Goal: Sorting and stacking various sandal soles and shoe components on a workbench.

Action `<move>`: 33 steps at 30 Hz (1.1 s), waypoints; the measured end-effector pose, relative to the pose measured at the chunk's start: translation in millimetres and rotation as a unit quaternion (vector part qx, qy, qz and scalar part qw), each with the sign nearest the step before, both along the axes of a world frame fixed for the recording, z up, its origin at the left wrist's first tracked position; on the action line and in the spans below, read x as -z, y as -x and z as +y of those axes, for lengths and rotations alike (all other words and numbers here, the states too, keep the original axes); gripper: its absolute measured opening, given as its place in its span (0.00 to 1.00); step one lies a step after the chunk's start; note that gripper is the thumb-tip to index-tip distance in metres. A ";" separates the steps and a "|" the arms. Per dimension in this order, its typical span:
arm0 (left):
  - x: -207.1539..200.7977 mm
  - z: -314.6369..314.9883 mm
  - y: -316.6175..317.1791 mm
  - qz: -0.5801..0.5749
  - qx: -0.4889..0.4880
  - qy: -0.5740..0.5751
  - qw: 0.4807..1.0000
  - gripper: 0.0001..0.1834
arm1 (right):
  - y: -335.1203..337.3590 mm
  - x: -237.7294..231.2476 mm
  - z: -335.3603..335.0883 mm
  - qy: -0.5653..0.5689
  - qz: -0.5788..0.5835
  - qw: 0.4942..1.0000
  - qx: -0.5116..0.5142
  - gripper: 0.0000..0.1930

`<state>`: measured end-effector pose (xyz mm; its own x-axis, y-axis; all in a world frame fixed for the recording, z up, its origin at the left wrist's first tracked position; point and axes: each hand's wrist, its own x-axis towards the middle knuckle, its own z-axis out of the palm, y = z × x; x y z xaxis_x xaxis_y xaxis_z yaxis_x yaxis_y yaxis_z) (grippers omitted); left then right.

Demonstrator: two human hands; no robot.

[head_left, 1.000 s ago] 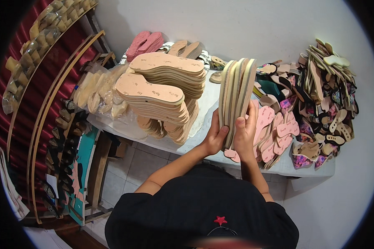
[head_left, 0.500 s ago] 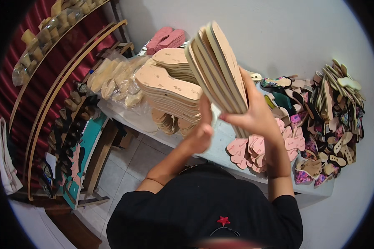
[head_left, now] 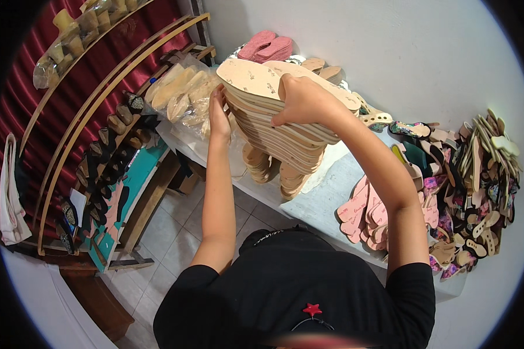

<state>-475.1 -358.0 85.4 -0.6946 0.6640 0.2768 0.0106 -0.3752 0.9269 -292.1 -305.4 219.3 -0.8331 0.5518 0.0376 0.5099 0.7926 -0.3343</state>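
Note:
A tall stack of beige shoe insoles (head_left: 273, 125) stands on the table, with more insoles lying across its top. My right hand (head_left: 308, 99) is closed over the right part of the upper insoles, its thumb against their near edge and its other fingers mostly hidden. At the left end of the stack, my left hand (head_left: 219, 116) is held upright, fingers stretched along the insoles' edges. Lower bundles of insoles (head_left: 293, 179) show beneath the stack. A pile of pink, insole-shaped pieces (head_left: 367, 212) lies on the table below my right forearm.
Clear plastic bags of tan shoe forms (head_left: 183, 96) lie left of the stack, with pink soles (head_left: 266, 46) behind. Sandals and patterned shoe parts (head_left: 448, 174) are heaped at the right against the wall. A curved rack with shoes (head_left: 108, 139) stands at the left.
The bundle of insoles that my right hand held up and tilted is now down on the stack. My left hand has moved left to the stack's end.

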 end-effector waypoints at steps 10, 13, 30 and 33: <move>-7.1 8.0 -0.5 -0.029 0.076 -0.001 0.997 0.39 | 12.0 8.4 3.5 -0.011 -0.017 1.000 0.012 0.27; -10.2 11.1 -5.6 -0.046 0.070 -0.038 0.996 0.34 | 13.5 7.9 3.9 -0.006 -0.028 0.999 0.021 0.28; 11.9 35.8 2.5 -0.004 -0.011 -0.109 0.994 0.25 | 11.4 15.4 6.7 -0.050 -0.009 0.997 0.056 0.36; 13.3 36.9 2.6 -0.029 -0.006 -0.107 0.994 0.26 | 9.7 10.6 7.5 -0.030 -0.017 0.999 0.033 0.33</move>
